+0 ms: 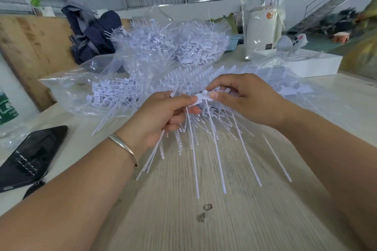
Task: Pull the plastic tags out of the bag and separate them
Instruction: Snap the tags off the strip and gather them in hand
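Both hands are up over the wooden table (pixel 204 220), meeting at centre. Left hand (pixel 161 116) has its fingers (pixel 183 101) curled round a bundle of white plastic tags (pixel 193 140), thumb pinching the flat head end; the long thin tails hang down and fan out toward the camera, tips just above or on the table, cannot tell which. Right hand (pixel 242 98) pinches the head of one tag (pixel 204 97) between thumb and forefinger, right beside the left thumb, other fingers loosely bent.

Clear plastic bag (pixel 85 87) lies open just behind the hands, more tags spilling from it. Big loose pile of tags (pixel 173 45) further back. Silver bracelet (pixel 124 146) on left wrist. Black phone (pixel 30 155) at left edge, white tray (pixel 310 65) back right, dark backpack (pixel 91 32) back left. Frame is motion-blurred.
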The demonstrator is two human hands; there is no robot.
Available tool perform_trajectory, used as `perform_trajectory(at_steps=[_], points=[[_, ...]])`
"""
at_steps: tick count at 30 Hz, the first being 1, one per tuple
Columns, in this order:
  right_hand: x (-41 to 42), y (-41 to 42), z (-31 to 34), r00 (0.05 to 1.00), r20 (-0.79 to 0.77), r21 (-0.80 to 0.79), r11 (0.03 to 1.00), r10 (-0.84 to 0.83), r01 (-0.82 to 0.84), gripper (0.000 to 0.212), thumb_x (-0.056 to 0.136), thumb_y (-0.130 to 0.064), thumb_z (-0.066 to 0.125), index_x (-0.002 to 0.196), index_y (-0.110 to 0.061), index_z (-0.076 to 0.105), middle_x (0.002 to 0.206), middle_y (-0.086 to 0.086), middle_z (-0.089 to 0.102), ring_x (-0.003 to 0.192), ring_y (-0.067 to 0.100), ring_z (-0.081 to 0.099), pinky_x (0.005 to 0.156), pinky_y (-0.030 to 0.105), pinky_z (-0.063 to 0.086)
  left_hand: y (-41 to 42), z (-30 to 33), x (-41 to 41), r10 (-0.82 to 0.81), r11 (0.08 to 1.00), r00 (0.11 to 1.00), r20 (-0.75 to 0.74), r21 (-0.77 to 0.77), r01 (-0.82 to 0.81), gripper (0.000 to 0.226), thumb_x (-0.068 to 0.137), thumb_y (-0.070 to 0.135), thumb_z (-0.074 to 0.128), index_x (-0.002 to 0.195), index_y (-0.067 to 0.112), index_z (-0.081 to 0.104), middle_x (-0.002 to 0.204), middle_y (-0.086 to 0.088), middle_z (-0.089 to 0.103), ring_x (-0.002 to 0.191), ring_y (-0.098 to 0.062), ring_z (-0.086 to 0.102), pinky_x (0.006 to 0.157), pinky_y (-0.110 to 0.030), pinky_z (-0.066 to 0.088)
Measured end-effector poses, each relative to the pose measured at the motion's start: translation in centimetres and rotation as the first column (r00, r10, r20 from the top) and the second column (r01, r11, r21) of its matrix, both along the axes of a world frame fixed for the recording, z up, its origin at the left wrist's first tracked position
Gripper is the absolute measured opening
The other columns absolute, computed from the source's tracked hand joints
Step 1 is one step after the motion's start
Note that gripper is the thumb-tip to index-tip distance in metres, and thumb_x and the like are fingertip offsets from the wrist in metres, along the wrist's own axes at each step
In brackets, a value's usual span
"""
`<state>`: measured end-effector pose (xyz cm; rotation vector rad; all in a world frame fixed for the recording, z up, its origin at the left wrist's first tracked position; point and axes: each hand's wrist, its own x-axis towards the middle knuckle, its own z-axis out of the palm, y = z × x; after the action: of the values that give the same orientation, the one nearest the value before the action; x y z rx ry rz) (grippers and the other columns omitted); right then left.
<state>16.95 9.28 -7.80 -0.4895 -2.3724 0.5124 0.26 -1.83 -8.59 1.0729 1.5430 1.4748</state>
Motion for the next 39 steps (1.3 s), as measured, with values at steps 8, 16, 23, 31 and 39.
perform_trajectory(at_steps=[8, 16, 23, 31, 39], points=[[0.1, -0.4, 0.3, 0.968, -0.213, -0.377, 0.903, 0.13, -0.205, 0.011, 0.086, -0.012, 0.069, 0.095, -0.01, 0.074, 0.063, 0.018, 0.06, 0.058, 0.02, 0.049, 0.061, 0.025, 0.038, -0.1, 0.0, -0.2, -0.064, 0.998, 0.998, 0.026, -0.02, 0.065, 0.014, 0.087, 0.024, 0.067, 0.083, 0.019, 0.055, 0.05, 0.01, 0.042, 0.035, -0.003, 0.019, 0.032, -0.015, 0.016], [0.6, 0.0, 0.9, 0.968, -0.137, -0.465, 0.849, 0.209, -0.249, 0.016, 0.08, 0.004, 0.067, 0.082, -0.009, 0.076, 0.064, -0.001, 0.068, 0.06, 0.004, 0.057, 0.057, 0.01, 0.043, -0.3, 0.4, 0.0, -0.139, 0.987, 0.984, -0.115, -0.095, 0.129, 0.031, 0.08, 0.012, 0.069, 0.056, 0.024, 0.054, 0.043, 0.009, 0.028, 0.037, -0.007, 0.017, 0.036, -0.014, 0.014], [1.0, 0.6, 1.0, 0.981, -0.121, -0.494, 0.847, 0.154, -0.194, 0.019, 0.082, 0.005, 0.058, 0.078, -0.007, 0.073, 0.07, 0.018, 0.055, 0.065, 0.025, 0.04, 0.058, 0.027, 0.029, -0.7, 0.6, -0.4, -0.206, 0.978, 0.978, -0.031, -0.044, 0.204, 0.018, 0.061, 0.025, 0.076, 0.05, 0.021, 0.063, 0.047, 0.011, 0.032, 0.039, -0.003, 0.018, 0.034, -0.014, 0.015], [0.0, -1.6, 0.8, 0.985, -0.155, -0.073, 0.993, 0.076, -0.088, 0.018, 0.073, 0.002, 0.048, 0.079, -0.003, 0.065, 0.06, 0.006, 0.052, 0.057, 0.012, 0.042, 0.057, 0.03, 0.033, -0.1, 0.2, 0.1, -0.122, 0.991, 0.987, 0.106, 0.067, 0.115, 0.022, 0.062, 0.038, 0.077, 0.054, 0.019, 0.069, 0.062, 0.001, 0.054, 0.048, -0.007, 0.038, 0.036, -0.015, 0.019], [-0.5, -2.0, 0.4, 1.0, 0.007, 0.306, 0.952, -0.006, 0.004, 0.021, 0.082, -0.005, 0.051, 0.093, -0.011, 0.067, 0.08, -0.002, 0.06, 0.076, 0.021, 0.055, 0.068, 0.037, 0.042, -0.3, 0.1, 0.7, -0.179, 0.983, 0.984, 0.02, 0.04, 0.178, 0.03, 0.068, 0.052, 0.068, 0.065, 0.023, 0.073, 0.05, 0.009, 0.039, 0.04, -0.006, 0.026, 0.036, -0.015, 0.022]])
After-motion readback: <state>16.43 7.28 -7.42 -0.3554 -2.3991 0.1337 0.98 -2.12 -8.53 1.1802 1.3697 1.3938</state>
